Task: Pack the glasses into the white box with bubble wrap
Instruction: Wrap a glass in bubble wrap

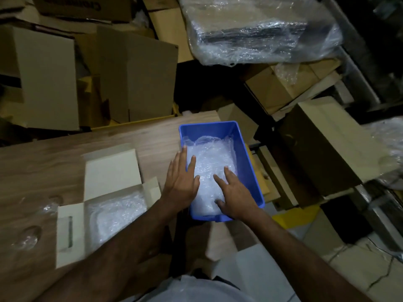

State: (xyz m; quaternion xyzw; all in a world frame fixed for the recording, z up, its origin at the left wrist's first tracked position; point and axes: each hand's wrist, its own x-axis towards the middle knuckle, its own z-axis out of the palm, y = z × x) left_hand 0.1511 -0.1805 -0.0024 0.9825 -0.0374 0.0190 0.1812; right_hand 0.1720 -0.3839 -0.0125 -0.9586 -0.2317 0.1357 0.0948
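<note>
Looking down, head view: a wooden worktop [43, 166] in a dim room crowded with cardboard.
Blue bin [246, 153]: at the worktop's right edge, filled with bubble wrap [209, 158].
Left hand [181, 182]: fingers straight and released, laid flat across the bin's left rim, tips on the wrap.
Right hand [235, 197]: fingers spread and released, palm down on the wrap near the bin's near end, grasping nothing.
White box [72, 225]: open on the worktop left of the bin, flaps out, lid [111, 171] folded back; more bubble wrap lines its inside.
Glasses: cannot tell where they are; nothing shows through either wrap.
Surroundings: brown cartons [135, 79] behind the worktop, a plastic-wrapped bundle [261, 29] at upper right.
</note>
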